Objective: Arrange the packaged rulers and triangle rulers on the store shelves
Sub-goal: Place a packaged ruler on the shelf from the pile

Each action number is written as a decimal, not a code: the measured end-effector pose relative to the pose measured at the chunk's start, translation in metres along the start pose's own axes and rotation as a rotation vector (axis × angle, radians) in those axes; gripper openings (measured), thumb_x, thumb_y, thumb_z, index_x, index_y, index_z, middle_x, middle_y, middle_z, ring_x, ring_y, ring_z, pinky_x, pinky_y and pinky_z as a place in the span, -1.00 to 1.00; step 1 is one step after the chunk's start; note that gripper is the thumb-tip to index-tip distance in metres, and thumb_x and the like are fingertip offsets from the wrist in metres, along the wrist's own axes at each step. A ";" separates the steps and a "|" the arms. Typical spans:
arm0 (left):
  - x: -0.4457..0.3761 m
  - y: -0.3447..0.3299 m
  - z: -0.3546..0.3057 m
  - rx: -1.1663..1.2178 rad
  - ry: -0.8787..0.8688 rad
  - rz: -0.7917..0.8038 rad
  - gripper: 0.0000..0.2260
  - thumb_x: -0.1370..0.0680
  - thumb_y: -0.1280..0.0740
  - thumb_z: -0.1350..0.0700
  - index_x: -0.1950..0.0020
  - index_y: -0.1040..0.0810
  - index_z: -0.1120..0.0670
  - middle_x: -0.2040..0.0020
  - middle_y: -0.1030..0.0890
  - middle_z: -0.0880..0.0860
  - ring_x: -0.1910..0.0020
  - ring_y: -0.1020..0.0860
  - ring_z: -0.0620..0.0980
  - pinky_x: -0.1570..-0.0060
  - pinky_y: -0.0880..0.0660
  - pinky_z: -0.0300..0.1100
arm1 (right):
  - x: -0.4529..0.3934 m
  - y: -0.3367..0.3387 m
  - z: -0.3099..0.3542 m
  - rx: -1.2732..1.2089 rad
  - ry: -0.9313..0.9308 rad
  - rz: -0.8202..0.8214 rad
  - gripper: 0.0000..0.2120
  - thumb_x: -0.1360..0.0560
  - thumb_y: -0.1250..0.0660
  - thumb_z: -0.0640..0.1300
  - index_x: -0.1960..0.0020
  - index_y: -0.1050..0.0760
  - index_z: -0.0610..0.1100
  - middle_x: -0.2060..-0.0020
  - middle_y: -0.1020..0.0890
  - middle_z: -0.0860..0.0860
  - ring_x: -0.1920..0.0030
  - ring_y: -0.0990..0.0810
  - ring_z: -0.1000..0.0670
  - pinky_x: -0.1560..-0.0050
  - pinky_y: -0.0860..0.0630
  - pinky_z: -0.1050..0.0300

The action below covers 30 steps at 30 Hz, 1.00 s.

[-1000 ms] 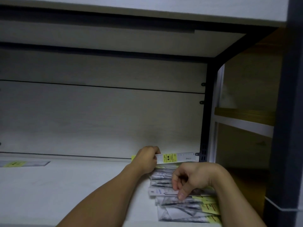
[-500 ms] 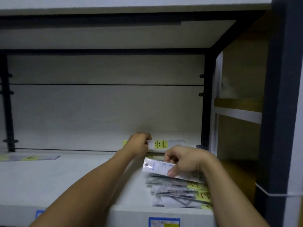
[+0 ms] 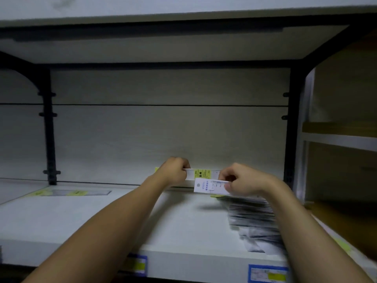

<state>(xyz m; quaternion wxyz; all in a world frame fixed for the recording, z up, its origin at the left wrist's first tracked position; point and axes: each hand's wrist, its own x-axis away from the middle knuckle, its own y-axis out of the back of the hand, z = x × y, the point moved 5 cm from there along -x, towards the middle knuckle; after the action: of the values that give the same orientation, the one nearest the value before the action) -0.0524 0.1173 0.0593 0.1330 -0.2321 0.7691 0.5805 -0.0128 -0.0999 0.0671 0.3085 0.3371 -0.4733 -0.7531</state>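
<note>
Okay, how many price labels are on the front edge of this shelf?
2: one price label left of centre, partly behind the left forearm, another price label at the right. More may be hidden.

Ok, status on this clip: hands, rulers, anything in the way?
Left hand grips yellow-labelled ruler upright at back wall. Right hand pinches white-carded ruler, lifted off pile. Nothing in the way.

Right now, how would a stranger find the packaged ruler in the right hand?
Look at the white shelf, right part, near the black post. Above the messy pile of packages, the right hand pinches one packaged ruler. It alone has a white-and-blue card; the left hand's has a yellow label.
</note>
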 end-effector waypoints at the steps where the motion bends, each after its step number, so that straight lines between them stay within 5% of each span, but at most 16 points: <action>1: 0.002 0.007 0.010 -0.001 -0.004 0.007 -0.70 -0.41 -0.15 0.33 0.05 -0.59 0.07 0.04 -0.64 0.08 0.05 -0.55 0.08 0.20 -0.41 -0.18 | -0.005 -0.003 0.009 0.003 -0.012 -0.022 -0.80 -0.40 -0.24 -0.19 0.22 -0.56 0.07 0.34 -0.56 0.11 0.26 -0.51 0.01 0.22 -0.43 0.09; 7: 0.022 0.034 0.084 0.018 0.010 0.049 -0.70 -0.38 -0.15 0.27 0.08 -0.59 0.00 0.06 -0.65 0.03 0.06 -0.55 0.05 0.08 -0.55 -0.12 | -0.036 -0.027 0.074 0.040 -0.049 -0.164 -0.89 -0.49 -0.30 -0.16 0.14 -0.60 -0.03 0.30 -0.59 0.10 0.26 -0.51 0.06 0.26 -0.42 0.15; 17: 0.036 0.067 0.169 0.028 0.034 0.089 -0.74 -0.41 -0.17 0.29 0.10 -0.58 0.02 0.17 -0.58 -0.01 0.11 -0.53 0.05 0.23 -0.43 -0.20 | -0.079 -0.062 0.132 0.024 -0.110 -0.309 -0.86 -0.54 -0.29 -0.21 0.10 -0.63 -0.08 0.21 -0.64 -0.09 0.20 -0.50 -0.04 0.26 -0.39 0.15; 21: 0.041 0.077 0.183 0.023 0.054 0.075 -0.76 -0.41 -0.17 0.28 0.15 -0.56 -0.01 0.15 -0.60 0.00 0.11 -0.55 0.05 0.17 -0.49 -0.17 | -0.088 -0.065 0.141 0.022 -0.094 -0.321 -0.73 -0.53 -0.29 -0.22 0.31 -0.47 0.02 0.31 -0.54 -0.02 0.27 -0.46 -0.03 0.32 -0.37 0.15; 30: 0.046 0.088 0.195 0.026 0.112 0.015 -0.76 -0.42 -0.19 0.30 0.14 -0.58 0.02 0.17 -0.59 0.00 0.14 -0.53 0.05 0.25 -0.40 -0.23 | -0.100 -0.076 0.143 0.074 0.001 -0.267 -0.78 -0.52 -0.30 -0.24 0.22 -0.50 0.03 0.35 -0.52 0.11 0.27 -0.44 0.16 0.33 -0.32 0.30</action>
<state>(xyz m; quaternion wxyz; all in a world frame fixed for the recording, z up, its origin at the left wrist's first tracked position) -0.1491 0.3129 0.0539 0.0882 -0.2567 0.7845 0.5576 -0.0805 0.0779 0.0656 0.1931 0.4087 -0.4517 -0.7692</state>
